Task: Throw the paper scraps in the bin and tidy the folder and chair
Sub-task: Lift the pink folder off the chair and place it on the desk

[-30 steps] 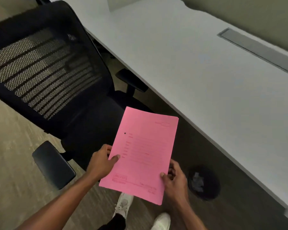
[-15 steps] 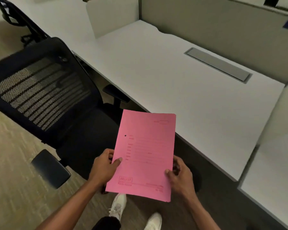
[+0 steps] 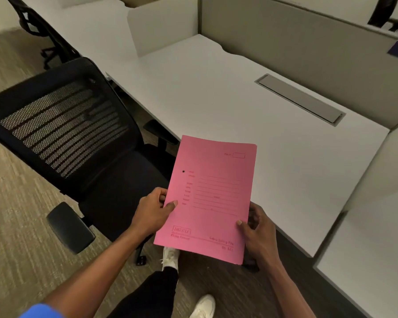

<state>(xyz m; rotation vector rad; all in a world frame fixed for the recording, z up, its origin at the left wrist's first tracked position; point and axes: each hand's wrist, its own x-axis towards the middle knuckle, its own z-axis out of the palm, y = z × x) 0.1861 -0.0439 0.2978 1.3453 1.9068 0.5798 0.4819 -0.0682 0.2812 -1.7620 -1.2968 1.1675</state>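
Observation:
A closed pink folder (image 3: 213, 193) is held flat in the air over the front edge of the white desk (image 3: 228, 99). My left hand (image 3: 153, 211) grips its left edge with the thumb on top. My right hand (image 3: 259, 228) grips its lower right corner. A black mesh-backed office chair (image 3: 64, 125) stands to the left, pulled out from the desk, its seat beside the folder. The bin and paper scraps are hidden behind the folder and my hands.
Grey partition panels (image 3: 308, 42) wall the back and right of the desk, with a cable slot cover (image 3: 299, 98) set in the top. A second desk surface (image 3: 375, 249) lies at the right. Carpet (image 3: 16, 249) covers the floor at left; my white shoes (image 3: 170, 258) stand below.
The view has tilted up and back, showing more desk and the partitions. The bin under the desk has dropped out of sight behind the folder. Both hands keep their grip.

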